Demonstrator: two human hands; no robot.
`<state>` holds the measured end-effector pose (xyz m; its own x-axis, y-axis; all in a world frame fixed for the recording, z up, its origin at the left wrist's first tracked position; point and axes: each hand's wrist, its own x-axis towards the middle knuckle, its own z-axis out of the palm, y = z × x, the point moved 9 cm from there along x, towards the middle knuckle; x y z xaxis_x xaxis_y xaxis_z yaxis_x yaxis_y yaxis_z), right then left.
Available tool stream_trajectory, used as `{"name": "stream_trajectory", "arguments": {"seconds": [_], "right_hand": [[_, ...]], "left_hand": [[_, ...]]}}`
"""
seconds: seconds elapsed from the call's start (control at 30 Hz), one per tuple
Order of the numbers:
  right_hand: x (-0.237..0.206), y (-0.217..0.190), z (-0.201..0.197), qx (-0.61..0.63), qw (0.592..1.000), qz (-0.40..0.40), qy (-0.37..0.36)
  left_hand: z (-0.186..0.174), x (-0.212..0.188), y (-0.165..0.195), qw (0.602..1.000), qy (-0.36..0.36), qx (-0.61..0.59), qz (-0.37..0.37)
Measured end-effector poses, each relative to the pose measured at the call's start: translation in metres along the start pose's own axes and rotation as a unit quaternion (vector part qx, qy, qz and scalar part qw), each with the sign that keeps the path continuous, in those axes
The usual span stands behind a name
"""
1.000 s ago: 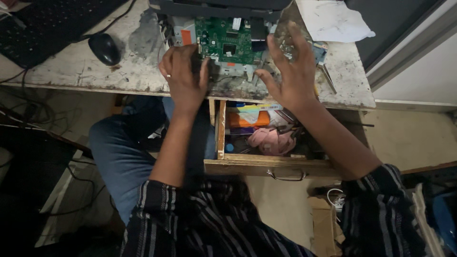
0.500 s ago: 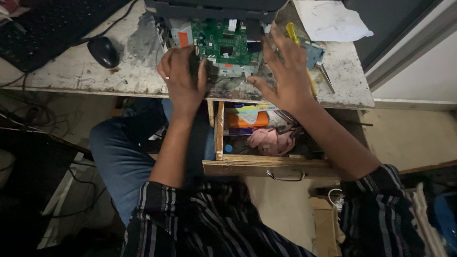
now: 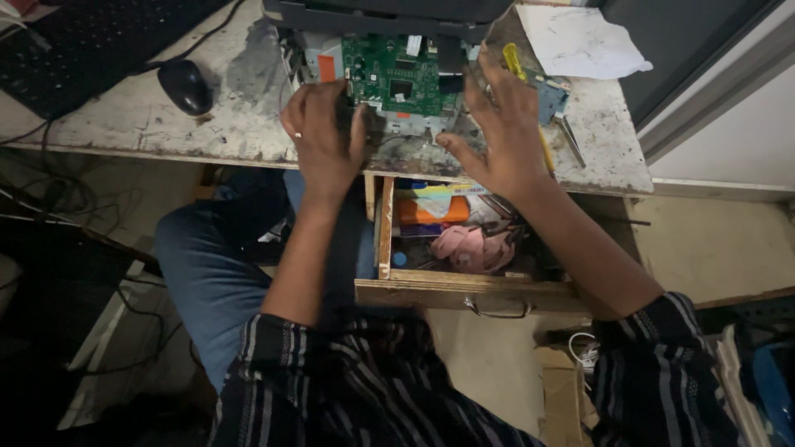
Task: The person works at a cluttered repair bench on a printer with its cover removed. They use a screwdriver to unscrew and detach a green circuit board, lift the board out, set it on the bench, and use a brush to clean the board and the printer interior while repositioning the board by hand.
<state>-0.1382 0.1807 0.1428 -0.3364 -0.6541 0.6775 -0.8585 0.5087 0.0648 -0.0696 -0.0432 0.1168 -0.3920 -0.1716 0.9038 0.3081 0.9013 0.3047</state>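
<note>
The green circuit board [image 3: 396, 81] sits at the upper centre of the frame, mounted in a grey metal chassis [image 3: 310, 62] on the worn worktable [image 3: 149, 124].

The left hand [image 3: 325, 141] lies at the lower left edge of the board, palm down, fingers curled onto the chassis edge; whether it grips anything cannot be told. Its position matches the earlier frames.

The right hand [image 3: 501, 128] is open, fingers spread, hovering at the right edge of the board. A second ago it held the same side with fingers reaching further up; it now sits slightly lower in the frame, and a yellow-handled screwdriver [image 3: 515, 62] shows just above its fingertips.

A black mouse [image 3: 185, 86] rests at the upper left, beside a black keyboard [image 3: 74, 50]. A crumpled sheet of paper [image 3: 580, 41] lies at the upper right.

Below the table edge, at centre frame, an open wooden drawer [image 3: 464, 294] holds an orange box [image 3: 431, 210] and a pink cloth [image 3: 470, 248]; its contents are unchanged.
</note>
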Motion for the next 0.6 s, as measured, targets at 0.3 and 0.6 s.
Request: {"name": "stream_trajectory", "arguments": {"seconds": [0.3,0.6], "right_hand": [[-0.007,0.003,-0.008,0.017,0.999,-0.038,0.033],[-0.029,0.058,-0.028,-0.006,0.998,0.035,0.057]], "left_hand": [[0.002,-0.016,-0.003,1.000,-0.008,0.008,0.023],[-0.052,-0.049,-0.020,0.986,-0.032,-0.100,0.130]]}}
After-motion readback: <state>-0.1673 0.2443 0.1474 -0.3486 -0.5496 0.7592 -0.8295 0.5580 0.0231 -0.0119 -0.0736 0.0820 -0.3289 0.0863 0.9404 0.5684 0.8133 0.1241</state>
